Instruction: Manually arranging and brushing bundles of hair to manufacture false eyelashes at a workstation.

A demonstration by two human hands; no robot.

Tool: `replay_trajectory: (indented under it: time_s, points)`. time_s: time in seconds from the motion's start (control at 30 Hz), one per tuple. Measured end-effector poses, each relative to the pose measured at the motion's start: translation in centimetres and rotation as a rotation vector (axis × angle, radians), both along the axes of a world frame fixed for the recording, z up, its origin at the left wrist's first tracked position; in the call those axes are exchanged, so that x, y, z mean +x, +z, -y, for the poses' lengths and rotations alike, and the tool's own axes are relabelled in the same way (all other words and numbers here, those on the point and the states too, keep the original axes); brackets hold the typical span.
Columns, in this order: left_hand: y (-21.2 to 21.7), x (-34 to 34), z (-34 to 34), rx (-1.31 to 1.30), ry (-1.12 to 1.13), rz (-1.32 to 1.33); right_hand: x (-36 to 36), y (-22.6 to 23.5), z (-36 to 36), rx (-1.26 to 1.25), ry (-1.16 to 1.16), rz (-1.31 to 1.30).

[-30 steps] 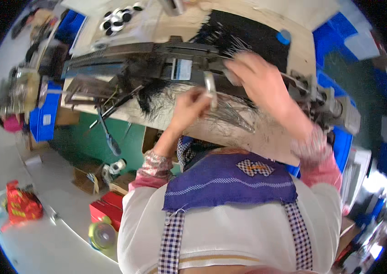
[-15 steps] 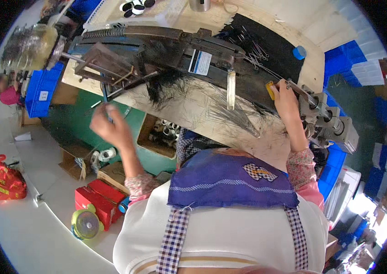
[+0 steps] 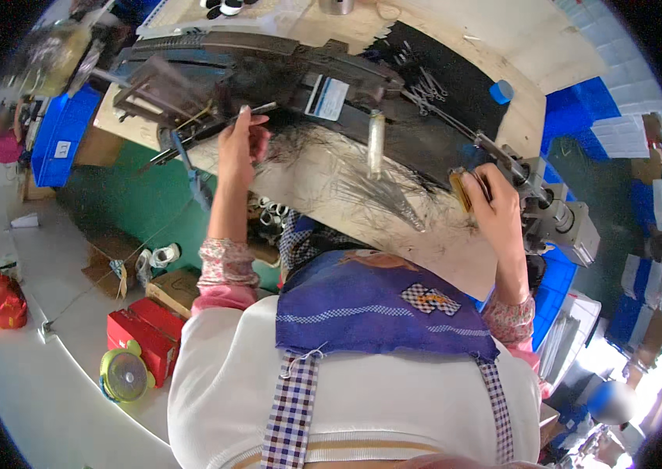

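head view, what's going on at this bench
A person in a purple apron is working with bare hands at a long dark machine. The right hand grips a small yellowish piece near the machine's right end. The left hand is by the dark fibres at its left; whether it holds anything is unclear. Thin bristles lie on the bench, and scissors rest on a black mat behind the machine.
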State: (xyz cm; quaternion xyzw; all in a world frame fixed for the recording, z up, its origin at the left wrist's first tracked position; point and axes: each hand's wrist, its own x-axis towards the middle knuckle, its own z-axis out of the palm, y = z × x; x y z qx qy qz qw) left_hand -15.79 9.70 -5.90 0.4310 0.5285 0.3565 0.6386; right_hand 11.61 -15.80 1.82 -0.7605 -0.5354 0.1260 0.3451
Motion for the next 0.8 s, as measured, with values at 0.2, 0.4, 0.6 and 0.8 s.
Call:
replay_trajectory:
  time_s: [0.2, 0.4, 0.6, 0.8]
  points:
    - [-2.3, 0.9, 1.0, 0.136, 0.14, 0.181, 1.7, 1.2, 3.6, 0.063, -0.205, -0.478]
    - [8.4, 12.7, 11.4, 0.288, -0.69, 0.226, 3.8, 4.1, 2.0, 0.257, -0.304, -0.525]
    - [4.7, 19.0, 11.5, -0.392, -0.882, 0.474, 3.9, 4.3, 2.6, 0.238, -0.273, -0.512]
    - [3.9, 18.8, 11.1, -0.263, -0.638, 0.505, 4.4, 4.8, 1.1, 0.252, -0.265, -0.456]
